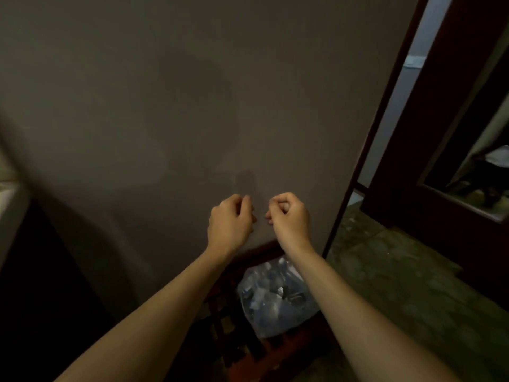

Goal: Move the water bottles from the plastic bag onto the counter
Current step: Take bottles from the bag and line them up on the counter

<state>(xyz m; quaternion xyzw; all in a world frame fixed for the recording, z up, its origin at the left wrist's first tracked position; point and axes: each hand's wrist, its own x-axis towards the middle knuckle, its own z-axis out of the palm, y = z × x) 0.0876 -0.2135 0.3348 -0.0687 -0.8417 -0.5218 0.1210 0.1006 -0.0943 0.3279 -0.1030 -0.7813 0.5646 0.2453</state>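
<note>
A clear plastic bag (pixel 275 296) with water bottles inside sits low down on a dark red slatted wooden rack (pixel 248 351) against the wall. Individual bottles are hard to make out through the crinkled plastic. My left hand (pixel 230 221) and my right hand (pixel 289 216) are raised side by side in front of the wall, well above the bag. Both have their fingers curled in with nothing visible in them. The two hands are a small gap apart and touch neither the bag nor each other.
A plain grey wall (pixel 165 106) fills most of the view. A dark wooden door frame (pixel 371 150) and a doorway lie to the right, over a mottled green floor (pixel 399 271). A pale counter edge (pixel 8 197) shows at the far left. The room is dim.
</note>
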